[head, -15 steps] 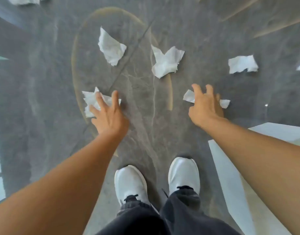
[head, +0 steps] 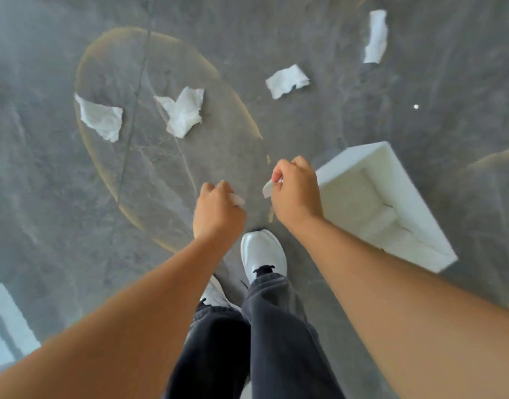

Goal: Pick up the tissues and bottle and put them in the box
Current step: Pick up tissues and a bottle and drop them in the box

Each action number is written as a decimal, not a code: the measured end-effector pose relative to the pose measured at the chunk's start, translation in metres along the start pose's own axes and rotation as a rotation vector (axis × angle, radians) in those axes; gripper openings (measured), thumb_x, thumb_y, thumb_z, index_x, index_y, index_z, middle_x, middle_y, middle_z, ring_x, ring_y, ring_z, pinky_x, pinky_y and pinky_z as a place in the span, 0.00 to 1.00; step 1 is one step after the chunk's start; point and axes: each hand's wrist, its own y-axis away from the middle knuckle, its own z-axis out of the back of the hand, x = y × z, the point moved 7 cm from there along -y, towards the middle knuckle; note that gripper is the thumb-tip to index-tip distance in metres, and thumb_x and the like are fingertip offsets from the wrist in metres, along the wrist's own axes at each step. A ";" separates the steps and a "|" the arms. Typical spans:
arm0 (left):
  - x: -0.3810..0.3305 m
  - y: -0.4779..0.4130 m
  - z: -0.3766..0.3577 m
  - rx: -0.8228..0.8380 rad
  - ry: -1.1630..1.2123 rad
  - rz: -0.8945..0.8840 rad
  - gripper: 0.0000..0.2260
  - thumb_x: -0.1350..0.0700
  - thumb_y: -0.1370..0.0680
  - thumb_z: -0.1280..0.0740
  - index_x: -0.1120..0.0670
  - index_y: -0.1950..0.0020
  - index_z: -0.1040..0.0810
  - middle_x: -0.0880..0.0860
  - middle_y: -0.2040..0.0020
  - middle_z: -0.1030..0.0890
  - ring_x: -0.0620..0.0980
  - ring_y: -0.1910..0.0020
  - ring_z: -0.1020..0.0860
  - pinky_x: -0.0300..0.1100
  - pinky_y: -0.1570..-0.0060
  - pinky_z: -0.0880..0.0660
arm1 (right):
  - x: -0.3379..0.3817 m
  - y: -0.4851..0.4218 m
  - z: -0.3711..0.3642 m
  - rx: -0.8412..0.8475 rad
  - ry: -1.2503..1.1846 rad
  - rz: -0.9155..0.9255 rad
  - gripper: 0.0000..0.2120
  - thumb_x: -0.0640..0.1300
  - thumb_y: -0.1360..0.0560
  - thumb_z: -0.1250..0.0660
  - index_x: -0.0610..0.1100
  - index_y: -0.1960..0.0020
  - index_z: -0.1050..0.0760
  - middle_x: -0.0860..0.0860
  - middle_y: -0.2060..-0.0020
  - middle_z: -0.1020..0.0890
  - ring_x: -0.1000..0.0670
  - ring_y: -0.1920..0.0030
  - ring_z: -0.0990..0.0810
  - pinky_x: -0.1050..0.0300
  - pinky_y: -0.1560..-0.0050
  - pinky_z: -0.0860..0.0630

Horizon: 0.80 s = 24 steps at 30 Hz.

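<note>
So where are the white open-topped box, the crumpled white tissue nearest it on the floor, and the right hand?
white open-topped box (head: 354, 158): head view, far rim.
crumpled white tissue (head: 286, 80): head view, middle.
right hand (head: 297, 194): head view, back of fist.

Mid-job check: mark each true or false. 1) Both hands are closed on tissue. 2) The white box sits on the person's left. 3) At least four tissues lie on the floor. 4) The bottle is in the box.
1) True: the left hand and the right hand each grip a tissue scrap.
2) False: the box is on the right.
3) True: four tissues lie on the floor.
4) False: no bottle is visible.
</note>
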 end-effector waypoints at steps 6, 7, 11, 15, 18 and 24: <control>-0.111 0.076 -0.033 0.186 -0.075 -0.204 0.11 0.66 0.31 0.39 0.58 0.51 0.25 0.55 0.49 0.28 0.58 0.56 0.26 0.49 0.59 0.26 | -0.088 0.062 0.102 -0.149 -0.099 -0.368 0.08 0.30 0.30 0.38 0.40 0.57 0.23 0.40 0.51 0.24 0.42 0.56 0.25 0.54 0.55 0.28; -0.124 0.083 -0.041 0.214 -0.075 -0.226 0.11 0.66 0.31 0.39 0.57 0.51 0.25 0.55 0.49 0.28 0.57 0.57 0.27 0.47 0.59 0.27 | -0.104 0.070 0.112 -0.164 -0.128 -0.430 0.07 0.31 0.29 0.37 0.40 0.57 0.23 0.40 0.50 0.24 0.44 0.58 0.25 0.57 0.57 0.29; -0.158 0.099 -0.075 0.299 -0.079 -0.259 0.13 0.67 0.31 0.39 0.57 0.49 0.26 0.55 0.49 0.29 0.54 0.55 0.29 0.43 0.60 0.32 | -0.153 0.095 0.130 -0.187 -0.257 -0.597 0.08 0.33 0.30 0.35 0.44 0.54 0.24 0.43 0.48 0.24 0.47 0.57 0.27 0.63 0.62 0.33; -0.170 0.097 -0.104 0.379 -0.012 -0.232 0.23 0.61 0.30 0.29 0.51 0.38 0.31 0.52 0.44 0.29 0.54 0.51 0.25 0.38 0.62 0.33 | -0.183 0.111 0.129 -0.132 -0.402 -0.687 0.17 0.33 0.32 0.34 0.50 0.49 0.27 0.47 0.44 0.27 0.48 0.52 0.26 0.62 0.64 0.31; -0.166 0.085 -0.100 0.354 -0.052 -0.190 0.31 0.61 0.32 0.27 0.49 0.32 0.34 0.53 0.39 0.27 0.54 0.45 0.26 0.37 0.56 0.33 | -0.188 0.113 0.129 -0.079 -0.454 -0.700 0.21 0.31 0.33 0.37 0.52 0.48 0.28 0.47 0.42 0.28 0.46 0.48 0.24 0.59 0.64 0.29; -0.148 0.059 -0.046 0.367 -0.208 -0.170 0.20 0.66 0.31 0.34 0.53 0.41 0.26 0.55 0.44 0.25 0.50 0.54 0.27 0.34 0.69 0.34 | -0.161 0.096 0.142 -0.043 -0.435 -0.672 0.14 0.34 0.30 0.36 0.47 0.47 0.26 0.48 0.46 0.23 0.47 0.52 0.24 0.59 0.64 0.30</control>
